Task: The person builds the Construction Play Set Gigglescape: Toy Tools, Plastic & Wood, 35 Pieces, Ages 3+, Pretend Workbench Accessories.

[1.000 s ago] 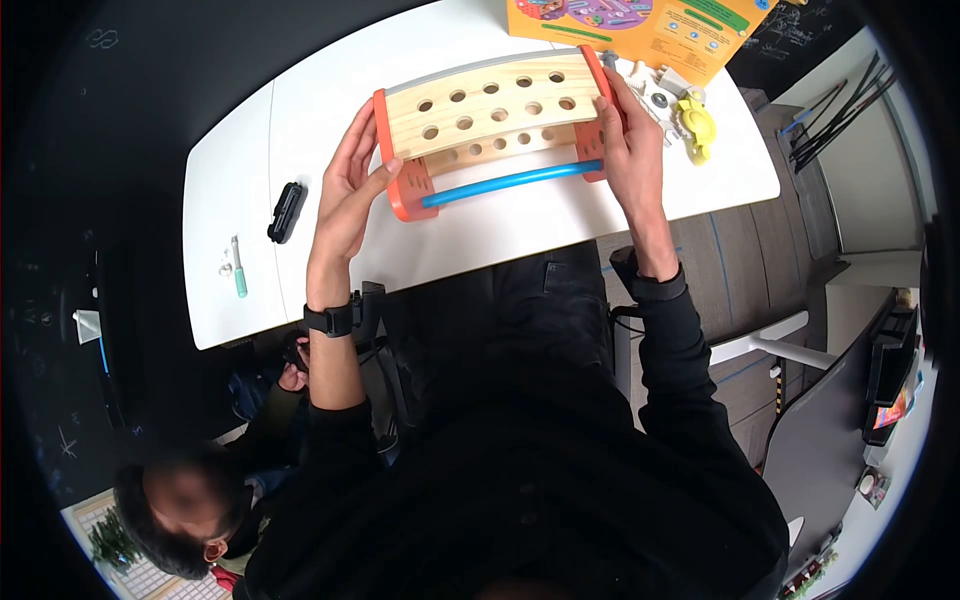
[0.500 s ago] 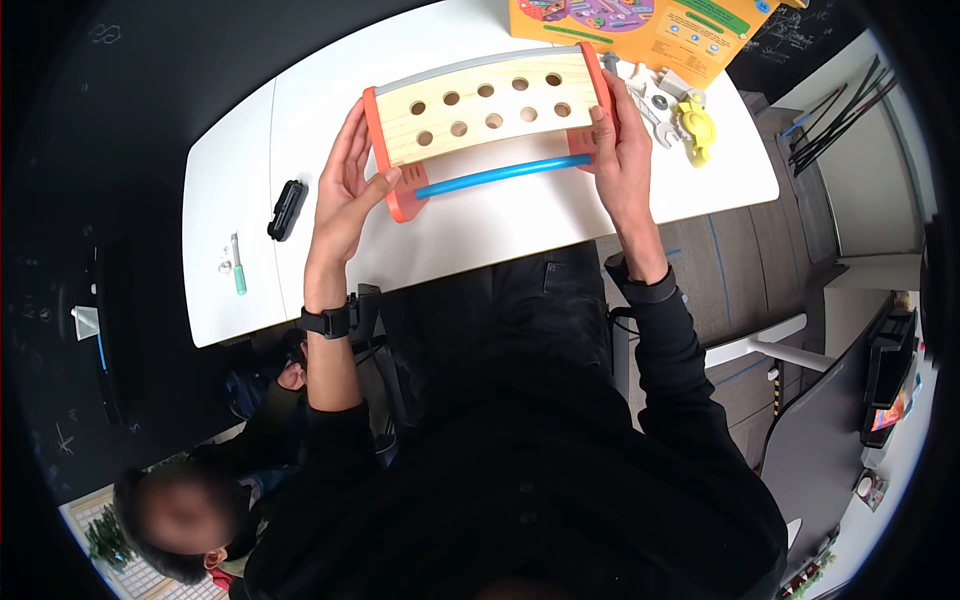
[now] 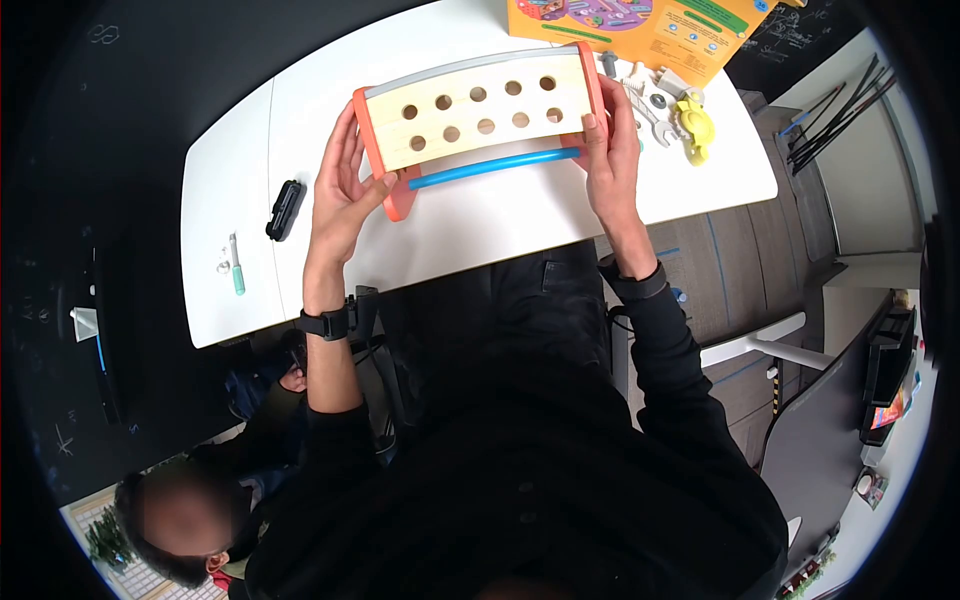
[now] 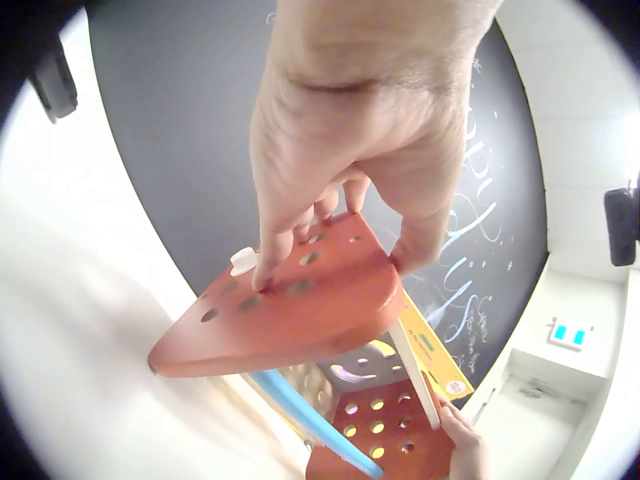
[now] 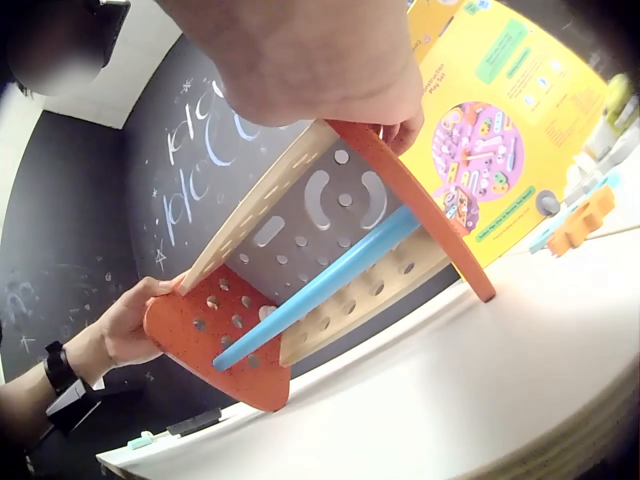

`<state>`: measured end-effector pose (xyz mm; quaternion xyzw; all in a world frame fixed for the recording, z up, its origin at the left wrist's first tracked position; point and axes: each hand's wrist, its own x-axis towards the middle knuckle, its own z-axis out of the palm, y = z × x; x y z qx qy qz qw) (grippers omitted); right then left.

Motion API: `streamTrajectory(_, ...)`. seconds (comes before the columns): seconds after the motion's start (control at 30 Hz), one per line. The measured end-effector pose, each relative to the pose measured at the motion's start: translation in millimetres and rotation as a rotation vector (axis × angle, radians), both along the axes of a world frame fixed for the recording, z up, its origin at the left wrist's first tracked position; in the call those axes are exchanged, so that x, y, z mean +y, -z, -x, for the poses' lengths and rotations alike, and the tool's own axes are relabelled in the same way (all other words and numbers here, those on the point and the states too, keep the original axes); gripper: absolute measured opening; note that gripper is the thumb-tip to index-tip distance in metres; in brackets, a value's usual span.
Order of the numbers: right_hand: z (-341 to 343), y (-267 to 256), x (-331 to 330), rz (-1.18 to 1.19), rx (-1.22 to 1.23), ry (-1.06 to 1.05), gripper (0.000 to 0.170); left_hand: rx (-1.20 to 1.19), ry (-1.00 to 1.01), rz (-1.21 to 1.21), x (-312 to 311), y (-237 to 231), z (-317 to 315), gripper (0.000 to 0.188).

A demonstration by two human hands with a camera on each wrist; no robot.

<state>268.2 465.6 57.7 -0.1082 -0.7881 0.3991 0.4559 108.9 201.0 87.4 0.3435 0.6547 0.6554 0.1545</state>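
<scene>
A wooden toy workbench (image 3: 480, 108) with two rows of round holes is held up over the white table by both hands. Its end panels (image 5: 235, 345) are orange-red, and a blue rod (image 3: 495, 168) runs between them. My left hand (image 3: 342, 205) grips the left end panel, fingers spread along its outer face and thumb at the near edge. At the opposite end my right hand (image 3: 615, 165) grips the other panel, thumb in front, fingers behind. A grey slotted panel (image 5: 310, 215) and a second perforated board (image 5: 350, 310) show inside it in the right wrist view.
A yellow-orange box (image 3: 650, 35) stands at the table's back right. Near it lie a grey wrench (image 3: 660, 128), a yellow toy piece (image 3: 695, 128) and other small parts. At left are a black object (image 3: 286, 210) and a green-handled screwdriver (image 3: 237, 268). Another person (image 3: 190, 510) sits lower left.
Both hands have shifted the workbench a little to the left and tilted it. Its upper board now faces the head camera more squarely, and the lower perforated board has dropped from that view.
</scene>
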Motion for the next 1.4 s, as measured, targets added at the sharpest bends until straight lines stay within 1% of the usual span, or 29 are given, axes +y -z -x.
streamTrajectory(0.07,1,2,-1,-0.035,0.016,-0.017,0.046,-0.010,0.001,0.000,0,-1,0,0.088)
streamTrajectory(0.13,-1,-3,-7,0.038,-0.008,-0.040,0.049,-0.021,-0.001,-0.001,-1,0,-1,0.088)
streamTrajectory(0.17,0,-2,-7,0.039,-0.008,-0.042,0.049,-0.029,-0.025,-0.010,0,1,-1,0.089)
streamTrajectory(0.37,-1,-5,-5,-0.072,-0.025,-0.024,0.050,-0.031,-0.043,-0.033,0,5,2,0.092)
streamTrajectory(0.43,-3,-8,-8,0.010,-0.071,-0.051,0.051,-0.031,-0.045,-0.033,0,4,2,0.092)
streamTrajectory(0.57,-2,1,-4,0.030,-0.042,-0.103,0.054,-0.032,-0.035,-0.036,-1,4,0,0.092)
streamTrajectory(0.63,-4,1,-5,0.129,-0.040,-0.170,0.052,-0.032,-0.029,-0.043,-2,5,-3,0.092)
streamTrajectory(0.7,-6,-2,-3,0.171,-0.065,-0.215,0.050,-0.104,-0.027,-0.087,-2,5,-8,0.091)
streamTrajectory(0.73,-7,-3,-3,0.216,-0.092,-0.256,0.052,-0.136,-0.062,-0.050,-3,8,-11,0.090)
streamTrajectory(0.77,-8,-4,-4,0.208,-0.094,-0.266,0.052,-0.136,-0.072,-0.058,-3,11,-14,0.090)
streamTrajectory(0.83,-10,-4,-4,0.204,-0.187,-0.269,0.062,-0.016,-0.191,0.178,0,19,-16,0.085)
streamTrajectory(0.87,-10,-3,-3,0.227,-0.189,-0.262,0.069,0.036,-0.232,0.151,3,22,-17,0.084)
streamTrajectory(0.9,-10,-5,-2,0.212,-0.192,-0.271,0.069,0.033,-0.242,0.136,3,23,-16,0.084)
streamTrajectory(1.0,-11,-7,3,0.181,-0.276,-0.238,0.079,-0.039,-0.262,0.196,4,24,-19,0.083)
streamTrajectory(1.1,-10,-10,6,0.168,-0.296,-0.264,0.079,0.028,-0.292,0.264,4,29,-19,0.081)
streamTrajectory(1.17,-11,-10,8,0.171,-0.302,-0.265,0.079,0.001,-0.330,0.253,6,30,-20,0.078)
streamTrajectory(1.3,-15,-12,8,0.162,-0.301,-0.273,0.079,-0.042,-0.308,0.230,4,35,-19,0.072)
streamTrajectory(1.37,-16,-10,11,0.152,-0.297,-0.276,0.080,-0.069,-0.318,0.222,5,34,-20,0.064)
streamTrajectory(1.4,-17,-11,11,0.142,-0.306,-0.289,0.080,-0.067,-0.312,0.223,5,35,-20,0.064)
